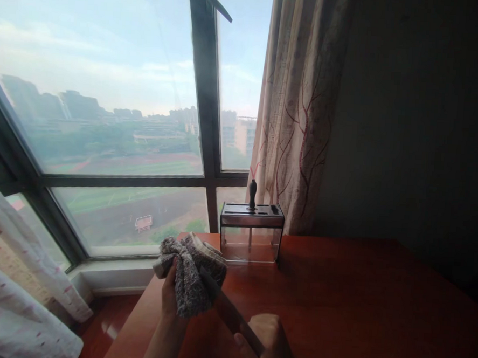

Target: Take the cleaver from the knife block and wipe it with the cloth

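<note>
My left hand (170, 293) grips a bunched, fluffy grey-brown cloth (190, 284), its thumb pressed against the near side. In my right hand (268, 334), fingers are wrapped round the handle end of a long, dark knife (228, 312). The knife slants up and left, and its far end lies against the cloth. Much of the handle is hidden by my fingers. Both hands are above the front part of the reddish-brown table (336, 304).
Behind the cloth stands a clear-sided knife block (252, 221) with a slotted top and one black-handled tool (252, 193) upright in it. A window (117, 180) rises behind the table. Curtains hang at the right (299, 123) and lower left (25, 295).
</note>
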{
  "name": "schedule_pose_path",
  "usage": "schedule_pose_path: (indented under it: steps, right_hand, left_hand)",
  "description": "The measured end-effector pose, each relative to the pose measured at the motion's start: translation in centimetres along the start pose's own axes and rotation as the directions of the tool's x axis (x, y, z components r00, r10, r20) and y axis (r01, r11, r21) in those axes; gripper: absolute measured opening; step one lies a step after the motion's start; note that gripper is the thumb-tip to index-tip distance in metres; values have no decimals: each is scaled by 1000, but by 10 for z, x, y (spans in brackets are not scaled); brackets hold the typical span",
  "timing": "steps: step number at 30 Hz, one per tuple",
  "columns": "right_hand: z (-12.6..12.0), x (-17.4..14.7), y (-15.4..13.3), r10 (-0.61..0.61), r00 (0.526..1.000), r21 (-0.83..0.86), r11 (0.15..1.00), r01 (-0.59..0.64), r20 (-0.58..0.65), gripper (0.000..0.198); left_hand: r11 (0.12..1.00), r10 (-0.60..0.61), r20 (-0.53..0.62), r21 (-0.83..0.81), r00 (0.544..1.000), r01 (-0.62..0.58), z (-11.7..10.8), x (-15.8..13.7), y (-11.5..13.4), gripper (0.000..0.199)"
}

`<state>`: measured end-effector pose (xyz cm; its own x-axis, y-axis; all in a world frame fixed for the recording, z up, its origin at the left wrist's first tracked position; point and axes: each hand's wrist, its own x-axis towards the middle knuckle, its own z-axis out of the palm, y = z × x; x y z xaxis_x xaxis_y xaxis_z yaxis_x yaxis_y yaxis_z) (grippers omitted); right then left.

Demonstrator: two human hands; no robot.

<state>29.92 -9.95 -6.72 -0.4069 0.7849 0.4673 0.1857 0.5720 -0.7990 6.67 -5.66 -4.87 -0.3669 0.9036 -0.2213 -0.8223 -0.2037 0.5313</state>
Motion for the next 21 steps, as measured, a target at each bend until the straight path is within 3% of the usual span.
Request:
schedule_pose_path:
  steps: [2, 4, 6, 8, 9, 11, 12, 14, 19, 21]
  right_hand:
    - [-1, 3, 0, -175, 974, -193, 960, 201, 144, 34]
    - [0, 3, 3, -205, 962, -252, 936, 247, 182, 35]
    - [2, -1, 8, -89, 989, -193, 975, 110, 115, 37]
    - [7, -6, 14, 147, 987, -29, 988, -149, -65, 37]
    - [9, -8, 17, 279, 947, 86, 959, -269, -158, 36]
    - [13, -9, 19, 476, 841, 318, 863, -392, -256, 41]
    - [14, -8, 19, 534, 807, 409, 814, -412, -252, 44]
    - [13, -4, 15, 588, 788, 526, 736, -427, -182, 47]
    - [1, 5, 11, 675, 732, 636, 605, -479, -92, 46]
    - [-3, 5, 16, 656, 749, 634, 618, -466, -89, 42]
  left_hand:
    - [999, 36, -8, 22, 999, -36, -1, 2, 5, 36]
    - [998, 54, -14, 28, 998, -53, -1, 4, 5, 37]
    - [998, 53, -27, 27, 998, -52, -1, 6, 1, 35]
    - [998, 49, -38, 35, 998, -48, 1, 7, -5, 33]
    - [998, 44, -33, 45, 998, -43, 2, 7, -8, 34]
    - [997, 34, -14, 72, 999, -33, 5, 5, -13, 39]
    - [996, 34, 2, 85, 999, -34, 7, 4, -15, 42]
    - [994, 51, 42, 98, 998, -55, 9, 0, -18, 47]
    - [989, 86, 28, 116, 996, -89, 5, -11, -24, 46]
    - [985, 71, 58, 155, 996, -79, 3, -13, -26, 45]
